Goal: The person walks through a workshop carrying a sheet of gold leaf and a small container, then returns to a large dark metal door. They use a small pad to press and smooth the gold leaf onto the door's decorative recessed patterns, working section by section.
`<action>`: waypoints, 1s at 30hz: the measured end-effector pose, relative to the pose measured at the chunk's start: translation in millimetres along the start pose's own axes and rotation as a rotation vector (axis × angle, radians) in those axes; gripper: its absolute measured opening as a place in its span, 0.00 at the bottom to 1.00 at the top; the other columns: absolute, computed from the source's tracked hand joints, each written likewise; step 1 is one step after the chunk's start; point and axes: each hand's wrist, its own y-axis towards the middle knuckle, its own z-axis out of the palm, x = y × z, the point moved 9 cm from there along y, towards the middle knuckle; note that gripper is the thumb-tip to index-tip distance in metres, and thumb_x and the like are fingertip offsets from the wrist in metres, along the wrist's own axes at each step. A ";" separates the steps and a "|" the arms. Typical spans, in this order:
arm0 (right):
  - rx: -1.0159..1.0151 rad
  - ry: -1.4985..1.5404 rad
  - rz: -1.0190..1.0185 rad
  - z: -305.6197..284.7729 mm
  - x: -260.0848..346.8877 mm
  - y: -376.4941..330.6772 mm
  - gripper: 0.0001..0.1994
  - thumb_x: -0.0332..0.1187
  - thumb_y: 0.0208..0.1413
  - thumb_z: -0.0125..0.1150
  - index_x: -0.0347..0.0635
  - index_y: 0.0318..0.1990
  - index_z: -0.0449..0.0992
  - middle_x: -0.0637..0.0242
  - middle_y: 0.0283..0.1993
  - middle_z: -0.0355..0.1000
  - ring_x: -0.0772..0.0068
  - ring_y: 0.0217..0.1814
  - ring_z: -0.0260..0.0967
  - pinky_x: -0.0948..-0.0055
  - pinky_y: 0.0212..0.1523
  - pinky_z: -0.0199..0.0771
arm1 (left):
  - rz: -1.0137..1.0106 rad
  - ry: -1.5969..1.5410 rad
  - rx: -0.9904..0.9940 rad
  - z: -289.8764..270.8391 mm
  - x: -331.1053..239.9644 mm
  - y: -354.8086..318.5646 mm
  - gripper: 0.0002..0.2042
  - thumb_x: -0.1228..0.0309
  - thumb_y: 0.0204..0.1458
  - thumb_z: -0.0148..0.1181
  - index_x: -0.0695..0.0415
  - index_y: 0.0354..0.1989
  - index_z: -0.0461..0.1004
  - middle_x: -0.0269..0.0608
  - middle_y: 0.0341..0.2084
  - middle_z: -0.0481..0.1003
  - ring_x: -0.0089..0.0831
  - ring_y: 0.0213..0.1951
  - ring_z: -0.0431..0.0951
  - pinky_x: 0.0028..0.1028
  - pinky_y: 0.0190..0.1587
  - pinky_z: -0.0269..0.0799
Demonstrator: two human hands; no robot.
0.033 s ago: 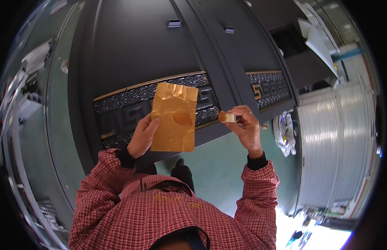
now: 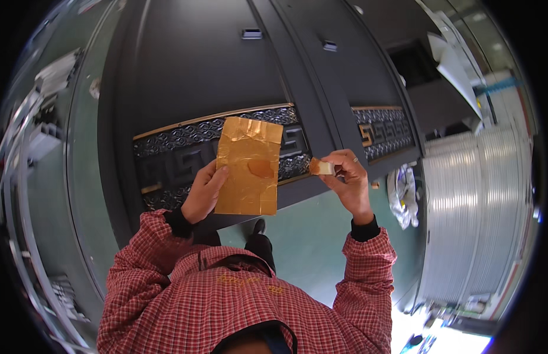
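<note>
Left hand [image 2: 204,192] grips gold sheet [image 2: 248,167]; right hand [image 2: 346,177] pinches small sponge [image 2: 322,167] beside dark door [image 2: 227,76].

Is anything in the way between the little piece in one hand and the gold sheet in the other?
Nothing visible. The right hand pinches the small piece beside the gold sheet, held by the left hand; only open space lies between them.

Sheet [image 2: 248,167] left of small piece [image 2: 322,167]
</note>
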 end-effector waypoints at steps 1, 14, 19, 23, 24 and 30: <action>0.036 -0.058 -0.066 -4.6 1.0 9.6 0.13 0.18 0.42 0.64 0.40 0.38 0.77 0.69 0.39 0.67 0.80 0.36 0.67 0.82 0.32 0.69 | 0.025 -0.013 -0.032 9.1 1.9 4.4 0.16 0.69 0.62 0.42 0.66 0.54 0.62 0.36 0.44 0.71 0.18 0.44 0.70 0.21 0.48 0.66; 0.675 -0.174 -0.494 14.5 24.4 60.3 0.13 0.20 0.38 0.61 0.40 0.36 0.76 0.68 0.37 0.67 0.76 0.33 0.67 0.80 0.29 0.68 | 0.307 -0.122 -0.395 79.3 45.1 -12.1 0.16 0.70 0.62 0.42 0.66 0.54 0.62 0.37 0.46 0.71 0.19 0.45 0.71 0.22 0.48 0.68; 0.781 -0.199 -0.562 25.7 27.6 55.8 0.13 0.21 0.38 0.60 0.41 0.36 0.75 0.68 0.37 0.67 0.70 0.32 0.69 0.75 0.28 0.71 | 0.345 -0.183 -0.451 86.8 52.2 -17.7 0.15 0.70 0.62 0.42 0.66 0.54 0.61 0.38 0.47 0.71 0.21 0.46 0.71 0.24 0.49 0.68; 0.750 -0.315 -0.696 27.3 26.0 59.8 0.13 0.21 0.38 0.61 0.42 0.36 0.75 0.66 0.36 0.67 0.67 0.31 0.70 0.73 0.29 0.72 | 0.365 -0.173 -0.485 88.8 57.9 -13.8 0.15 0.71 0.62 0.41 0.66 0.54 0.61 0.39 0.47 0.71 0.21 0.46 0.71 0.24 0.49 0.68; 0.748 -0.282 -0.683 26.5 26.1 61.7 0.13 0.22 0.37 0.61 0.42 0.35 0.75 0.66 0.36 0.67 0.66 0.31 0.70 0.73 0.29 0.72 | 0.373 -0.177 -0.490 90.1 60.2 -13.2 0.15 0.71 0.62 0.41 0.66 0.54 0.61 0.39 0.47 0.71 0.21 0.46 0.71 0.24 0.50 0.68; 0.802 -0.246 -0.760 26.5 19.6 79.7 0.12 0.23 0.38 0.60 0.43 0.35 0.75 0.66 0.35 0.67 0.63 0.31 0.70 0.70 0.30 0.71 | 0.467 -0.164 -0.589 97.9 62.6 -9.0 0.16 0.71 0.61 0.42 0.65 0.55 0.62 0.38 0.47 0.71 0.21 0.46 0.71 0.24 0.49 0.68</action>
